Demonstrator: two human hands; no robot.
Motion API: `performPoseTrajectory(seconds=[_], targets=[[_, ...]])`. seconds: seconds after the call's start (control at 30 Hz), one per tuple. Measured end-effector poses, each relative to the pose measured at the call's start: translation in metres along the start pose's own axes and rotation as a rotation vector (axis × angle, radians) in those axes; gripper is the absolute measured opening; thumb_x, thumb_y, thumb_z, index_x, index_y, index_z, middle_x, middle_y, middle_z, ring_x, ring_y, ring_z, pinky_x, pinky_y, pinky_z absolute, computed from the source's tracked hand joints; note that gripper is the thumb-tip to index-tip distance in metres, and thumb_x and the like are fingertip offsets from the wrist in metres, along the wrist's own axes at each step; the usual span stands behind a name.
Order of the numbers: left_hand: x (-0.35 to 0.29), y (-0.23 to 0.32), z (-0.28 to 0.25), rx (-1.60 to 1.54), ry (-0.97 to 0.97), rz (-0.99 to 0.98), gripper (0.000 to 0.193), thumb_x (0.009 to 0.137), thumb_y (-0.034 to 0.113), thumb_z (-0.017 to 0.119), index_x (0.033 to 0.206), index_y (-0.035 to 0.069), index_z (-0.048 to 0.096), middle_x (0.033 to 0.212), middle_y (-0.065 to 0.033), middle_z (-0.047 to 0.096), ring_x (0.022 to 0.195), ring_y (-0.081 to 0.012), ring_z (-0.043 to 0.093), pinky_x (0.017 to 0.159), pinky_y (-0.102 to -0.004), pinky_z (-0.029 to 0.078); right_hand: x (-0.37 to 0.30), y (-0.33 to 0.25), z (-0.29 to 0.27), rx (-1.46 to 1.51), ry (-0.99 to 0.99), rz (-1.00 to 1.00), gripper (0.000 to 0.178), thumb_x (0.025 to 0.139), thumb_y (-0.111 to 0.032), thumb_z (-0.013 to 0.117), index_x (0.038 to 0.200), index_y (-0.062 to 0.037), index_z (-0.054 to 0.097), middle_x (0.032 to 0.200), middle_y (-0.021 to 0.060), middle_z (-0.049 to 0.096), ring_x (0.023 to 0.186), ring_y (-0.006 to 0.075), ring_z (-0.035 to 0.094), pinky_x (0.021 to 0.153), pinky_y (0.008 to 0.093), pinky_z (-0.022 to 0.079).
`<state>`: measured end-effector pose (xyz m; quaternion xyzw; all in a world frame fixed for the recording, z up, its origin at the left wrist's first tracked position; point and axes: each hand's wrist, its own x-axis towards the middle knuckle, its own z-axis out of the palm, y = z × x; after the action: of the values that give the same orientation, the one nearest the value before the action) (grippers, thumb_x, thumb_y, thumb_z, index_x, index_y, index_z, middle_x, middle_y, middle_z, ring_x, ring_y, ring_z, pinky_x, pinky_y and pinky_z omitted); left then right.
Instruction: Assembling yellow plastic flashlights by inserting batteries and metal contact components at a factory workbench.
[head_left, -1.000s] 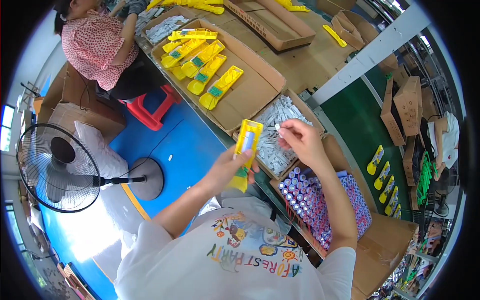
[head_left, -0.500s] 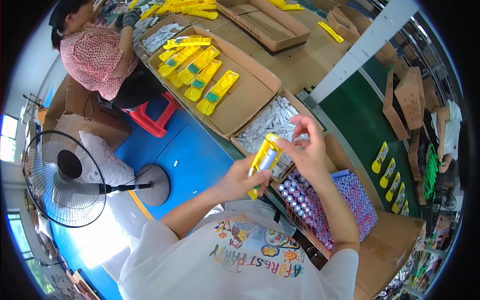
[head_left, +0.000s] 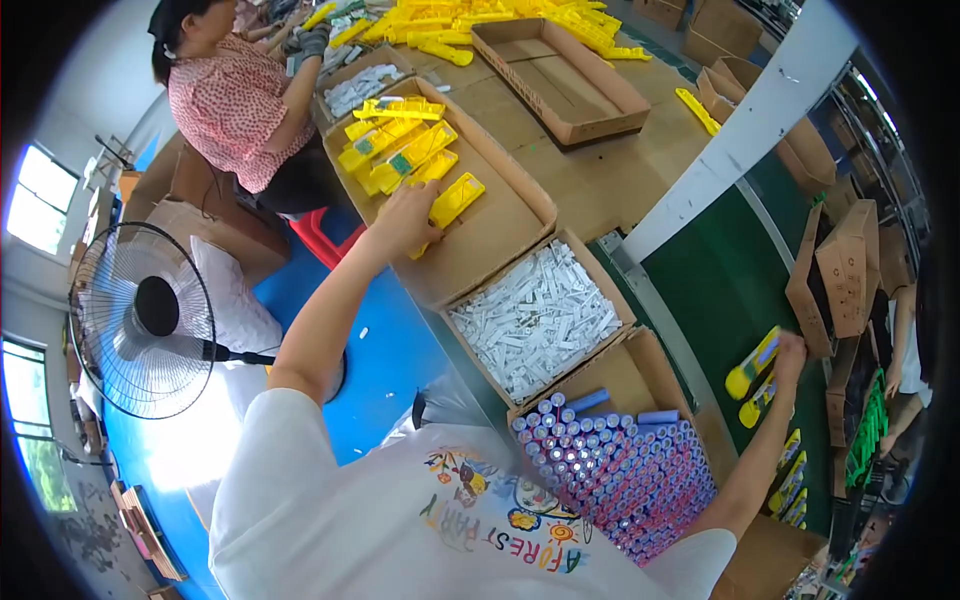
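- Yellow plastic lies under my left hand (head_left: pixel 408 215): its fingers curl over one casing (head_left: pixel 459 200) in a long cardboard tray (head_left: pixel 505 205), beyond and left of my landmark, the box of white parts (head_left: pixel 590 275). I cannot tell whether they have closed on it. A hold by the edges, I judge, would serve best.
- More casings (head_left: pixel 432 145) overlap at the tray's end farthest from the box of white parts; lifting one straight up should avoid dragging its neighbours.
- Purple battery cells (head_left: pixel 610 450) stand packed on end, nearer me than the box of white parts, with two lying flat.
- Green belt (head_left: pixel 710 290) runs to the right of the box of white parts.
- Over that belt, well right of the box of white parts, my right hand (head_left: pixel 790 355) appears to grasp the upper end of a casing with a cell inside (head_left: pixel 742 380), near a row of casings (head_left: pixel 790 460). I would keep it flat and parallel to them, letting go gently so the cell stays seated.
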<state>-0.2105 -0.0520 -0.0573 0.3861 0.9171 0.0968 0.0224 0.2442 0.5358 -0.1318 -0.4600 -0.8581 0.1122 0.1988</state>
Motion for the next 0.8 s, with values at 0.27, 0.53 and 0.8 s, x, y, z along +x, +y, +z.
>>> performPoseTrajectory(seconds=[0.27, 0.53, 0.8], targets=[[-0.067, 0.118, -0.032, -1.814, -0.433, -0.142, 0.051, 0.087, 0.014, 0.064, 0.131, 0.005, 0.040, 0.107, -0.0118, 0.061, 0.086, -0.0199, 0.064, 0.076, -0.0331, 0.054, -0.157, -0.335, -0.068, 0.314, 0.068, -0.687, 0.034, 0.087, -0.010, 0.058, 0.121, -0.0056, 0.056, 0.121, 0.0186, 0.056, 0.113, 0.0348, 0.053, 0.097, 0.0422, 0.041], [-0.125, 0.172, 0.014, -2.003, -0.315, -0.009, 0.051, 0.089, 0.000, 0.053, 0.133, 0.012, 0.030, 0.102, -0.0085, 0.054, 0.086, -0.0202, 0.060, 0.076, -0.0345, 0.052, -0.242, -0.391, -0.073, 1.191, -0.591, -0.130, 0.014, 0.089, -0.015, 0.063, 0.092, -0.0012, 0.065, 0.073, 0.0042, 0.065, 0.056, 0.0049, 0.059, 0.049, 0.0181, 0.045], [-0.147, 0.176, 0.014, -1.660, -0.322, 0.294, 0.050, 0.096, 0.022, 0.036, 0.140, 0.003, 0.022, 0.107, -0.0099, 0.049, 0.085, -0.0144, 0.052, 0.077, -0.0288, 0.045, -0.272, -0.395, -0.053, 0.620, -0.125, -0.451, 0.010, 0.080, -0.004, 0.069, 0.078, 0.0025, 0.061, 0.069, 0.0077, 0.061, 0.056, 0.0114, 0.064, 0.050, 0.0235, 0.050]])
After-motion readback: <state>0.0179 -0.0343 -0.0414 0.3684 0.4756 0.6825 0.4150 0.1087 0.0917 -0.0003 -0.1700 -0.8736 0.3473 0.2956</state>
